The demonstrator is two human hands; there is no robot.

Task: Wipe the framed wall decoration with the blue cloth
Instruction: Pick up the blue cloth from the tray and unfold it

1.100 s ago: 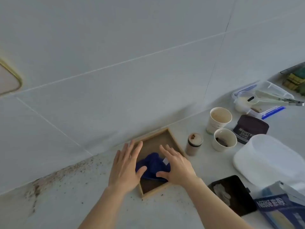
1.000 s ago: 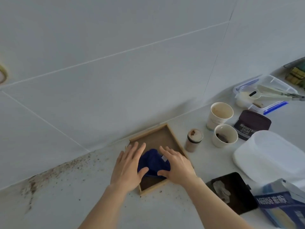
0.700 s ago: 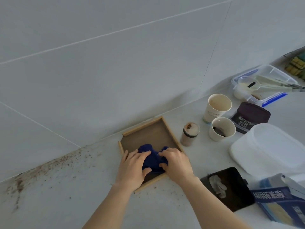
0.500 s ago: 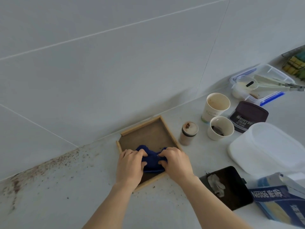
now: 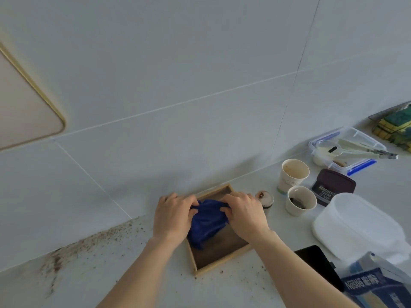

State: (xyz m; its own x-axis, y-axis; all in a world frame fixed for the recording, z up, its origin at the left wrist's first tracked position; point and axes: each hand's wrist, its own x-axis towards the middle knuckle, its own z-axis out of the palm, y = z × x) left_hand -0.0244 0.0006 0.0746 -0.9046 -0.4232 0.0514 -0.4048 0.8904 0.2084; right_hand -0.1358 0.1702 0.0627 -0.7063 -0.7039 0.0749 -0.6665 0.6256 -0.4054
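A crumpled blue cloth [image 5: 206,223] hangs just over a shallow wooden tray [image 5: 219,263] with a dark brown floor on the white counter. My left hand [image 5: 172,216] grips the cloth's left side and my right hand [image 5: 243,213] grips its right side, fingers curled into the fabric. Up on the tiled wall at the far left is a framed wall decoration [image 5: 24,110], beige with a thin gold rim and a rounded corner, only partly in view.
Right of the tray stand a small brown-topped jar [image 5: 265,200], two paper cups [image 5: 292,175], a cocoa tin [image 5: 332,186], a clear box with tongs [image 5: 347,148], a white lidded tub [image 5: 358,225], a black phone [image 5: 318,263] and a blue carton [image 5: 378,285]. Brown crumbs dirty the counter's left.
Both hands closed on the cloth, which lay in the tray, and raised it off the tray floor. The view tilted up, bringing the gold-rimmed frame back in at left.
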